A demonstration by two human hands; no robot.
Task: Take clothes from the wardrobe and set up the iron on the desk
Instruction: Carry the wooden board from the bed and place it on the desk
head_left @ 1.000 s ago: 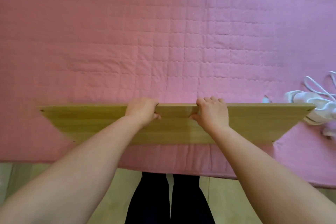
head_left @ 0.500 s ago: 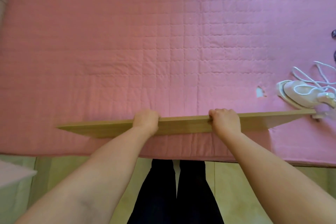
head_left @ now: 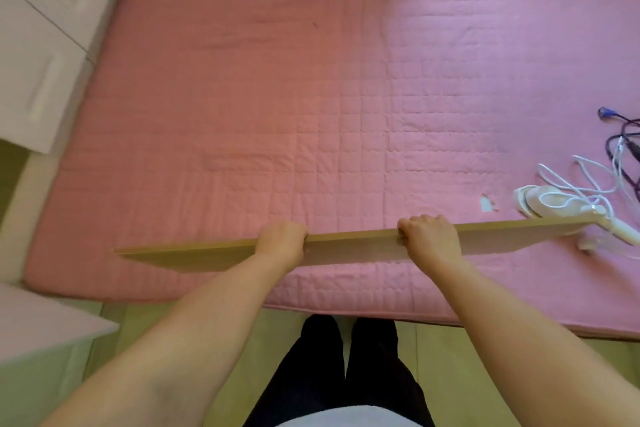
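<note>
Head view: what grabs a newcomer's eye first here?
The long wooden board, held edge-up across the middle by the left hand and the right hand, one on each side of its centre. Behind it, the pink quilted bed cover fills most of the view. At the right edge lies a white iron with its white cord looped loosely on the cover.
</note>
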